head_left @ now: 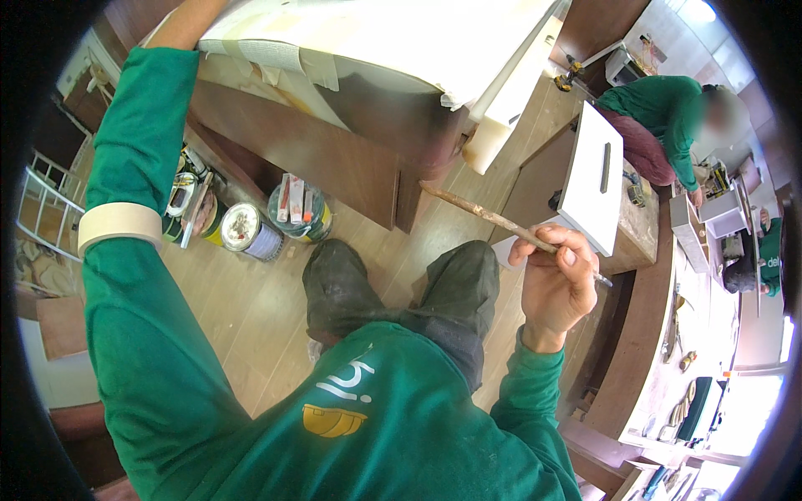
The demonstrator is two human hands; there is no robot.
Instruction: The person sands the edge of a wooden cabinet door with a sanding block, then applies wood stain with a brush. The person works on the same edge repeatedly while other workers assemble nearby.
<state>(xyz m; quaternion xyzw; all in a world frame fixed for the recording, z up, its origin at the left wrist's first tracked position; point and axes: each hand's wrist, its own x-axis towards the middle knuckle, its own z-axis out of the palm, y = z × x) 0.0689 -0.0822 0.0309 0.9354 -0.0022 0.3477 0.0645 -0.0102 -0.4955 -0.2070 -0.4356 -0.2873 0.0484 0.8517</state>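
Note:
My right hand (pixel 558 280) is closed around a thin paintbrush (pixel 489 215) with a stained wooden handle. The long handle points up and left, and a short silvery end sticks out past my fingers at lower right. My left arm stretches up to the far left; only the wrist and the base of my left hand (pixel 188 21) show, and the fingers are out of view. A roll of masking tape (pixel 121 227) sits around my left forearm. Ahead stands a brown wooden cabinet (pixel 292 138), its top draped with white sheeting (pixel 359 33) held by tape along the edge.
Paint cans (pixel 251 232) and a lidded tub (pixel 299 213) carrying small boxes stand on the floor at left. At right, a person (pixel 668 125) in green bends by a white-fronted drawer unit (pixel 591 179). Tools lie on a long workbench (pixel 639 359); a drill (pixel 570 73) stands farther back.

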